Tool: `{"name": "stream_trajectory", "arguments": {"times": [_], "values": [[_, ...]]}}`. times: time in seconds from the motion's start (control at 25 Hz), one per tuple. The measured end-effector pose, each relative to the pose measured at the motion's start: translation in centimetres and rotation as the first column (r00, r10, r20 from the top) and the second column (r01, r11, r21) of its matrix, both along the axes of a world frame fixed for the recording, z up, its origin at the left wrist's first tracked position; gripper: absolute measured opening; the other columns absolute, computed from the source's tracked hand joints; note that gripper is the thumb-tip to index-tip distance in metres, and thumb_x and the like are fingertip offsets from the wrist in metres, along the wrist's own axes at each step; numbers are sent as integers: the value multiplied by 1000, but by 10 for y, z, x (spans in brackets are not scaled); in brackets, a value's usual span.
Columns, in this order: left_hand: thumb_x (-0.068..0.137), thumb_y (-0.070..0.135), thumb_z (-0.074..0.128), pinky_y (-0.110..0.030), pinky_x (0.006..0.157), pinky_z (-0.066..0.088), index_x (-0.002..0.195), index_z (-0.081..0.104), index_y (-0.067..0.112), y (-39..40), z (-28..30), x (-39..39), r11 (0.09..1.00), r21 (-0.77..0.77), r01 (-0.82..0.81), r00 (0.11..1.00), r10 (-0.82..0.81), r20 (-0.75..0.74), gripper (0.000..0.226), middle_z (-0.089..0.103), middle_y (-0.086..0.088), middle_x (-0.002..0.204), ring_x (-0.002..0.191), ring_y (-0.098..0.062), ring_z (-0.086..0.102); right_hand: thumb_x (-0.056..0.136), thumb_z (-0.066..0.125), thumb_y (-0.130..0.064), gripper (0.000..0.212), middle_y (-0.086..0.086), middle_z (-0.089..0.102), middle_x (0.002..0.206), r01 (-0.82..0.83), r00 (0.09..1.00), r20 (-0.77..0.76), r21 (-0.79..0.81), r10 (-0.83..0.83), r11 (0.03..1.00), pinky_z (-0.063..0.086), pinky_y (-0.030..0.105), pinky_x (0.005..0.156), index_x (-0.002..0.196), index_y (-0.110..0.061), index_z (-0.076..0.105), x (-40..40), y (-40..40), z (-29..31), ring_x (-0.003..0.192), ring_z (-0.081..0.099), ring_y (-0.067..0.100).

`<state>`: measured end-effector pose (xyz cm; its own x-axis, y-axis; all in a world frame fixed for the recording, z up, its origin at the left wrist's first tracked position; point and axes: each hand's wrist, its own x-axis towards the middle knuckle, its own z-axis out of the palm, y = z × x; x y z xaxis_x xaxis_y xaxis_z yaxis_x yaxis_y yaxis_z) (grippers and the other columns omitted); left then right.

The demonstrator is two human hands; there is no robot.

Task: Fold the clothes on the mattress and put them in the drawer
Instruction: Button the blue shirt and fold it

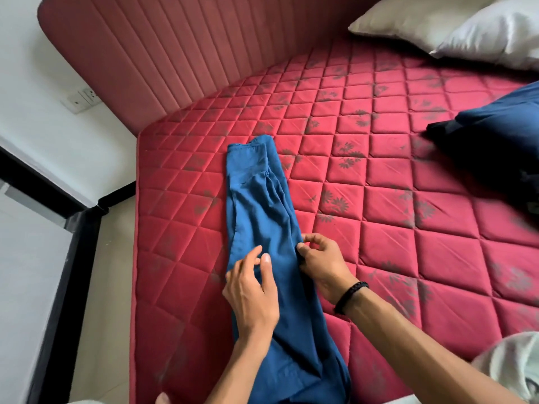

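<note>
folding step underway: left hand flat, fingers spread on blue trousers, right hand pinching their edge on the mattress; next likely needs folding them in half.

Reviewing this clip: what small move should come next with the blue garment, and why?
Probably fold the far end back toward the hands: the blue garment already lies as one long narrow strip on the mattress, the right hand pinches its edge, and the left hand rests on it.

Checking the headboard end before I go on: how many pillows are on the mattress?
2, both at the far right corner: a beige pillow and a white pillow overlapping its right side. More may lie outside the frame.
</note>
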<state>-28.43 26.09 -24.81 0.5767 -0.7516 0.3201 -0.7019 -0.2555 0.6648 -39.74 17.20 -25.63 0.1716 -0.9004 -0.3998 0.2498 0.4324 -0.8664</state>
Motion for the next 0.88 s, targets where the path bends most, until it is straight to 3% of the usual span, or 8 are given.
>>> {"name": "stream_trajectory", "arguments": {"times": [0.16,0.36,0.48,0.56,0.64,0.72,0.8,0.88], "values": [[99,42,49,-45,98,49,128,70,24,-6,-4,-7,993,6,115,991,-114,-64,39,66,7,112,105,-17,60,97,69,-12,18,8,60,61,-40,998,49,122,34,992,42,23,43,82,-7,63,3,2,0,44,50,11],[96,61,42,-63,114,31,136,63,41,-2,-19,-18,983,180,17,987,-46,153,50,49,-4,148,137,-28,45,93,61,-62,50,-1,36,57,-226,962,-131,119,241,967,25,25,45,65,-25,45,-4,-13,8,46,34,13],[96,56,50,-63,114,29,141,60,36,9,-17,-19,990,137,25,984,-49,171,50,40,-11,157,143,-34,39,85,76,-55,44,-5,64,63,-396,858,-378,-58,347,917,52,30,53,69,-16,62,-9,-14,2,57,62,14],[93,50,60,-51,108,36,137,65,24,17,-8,1,993,55,-103,981,92,172,51,53,-13,144,128,-35,51,91,73,-42,31,-2,73,77,-436,773,-557,-116,305,892,54,32,64,82,-12,70,-11,-13,-4,72,69,16],[92,45,67,-42,100,41,131,68,16,23,6,25,968,89,-235,971,239,-32,48,68,-12,121,112,-35,61,92,70,-42,37,0,69,73,-417,723,-637,-96,266,904,50,29,58,83,-7,68,-15,-15,-5,65,67,19],[90,35,76,-32,91,46,114,76,14,28,17,43,962,160,-221,924,259,-282,32,76,-2,93,99,-28,71,90,70,-47,40,3,69,75,-389,675,-702,-76,228,918,55,32,54,85,-9,65,-18,-15,-3,57,70,22],[84,34,80,-26,84,51,95,81,20,31,21,55,956,239,-173,901,251,-355,18,70,12,69,85,-20,74,85,70,-55,38,1,68,84,-382,560,-821,-138,110,914,59,39,69,89,-18,61,-19,-5,-1,76,72,27],[75,50,80,-33,83,59,78,77,28,32,20,61,946,294,-138,883,252,-396,23,70,14,61,80,-21,74,85,71,-57,37,-3,67,87,-361,561,-827,-226,17,905,54,42,80,93,-23,57,-19,15,5,93,67,29]]}}
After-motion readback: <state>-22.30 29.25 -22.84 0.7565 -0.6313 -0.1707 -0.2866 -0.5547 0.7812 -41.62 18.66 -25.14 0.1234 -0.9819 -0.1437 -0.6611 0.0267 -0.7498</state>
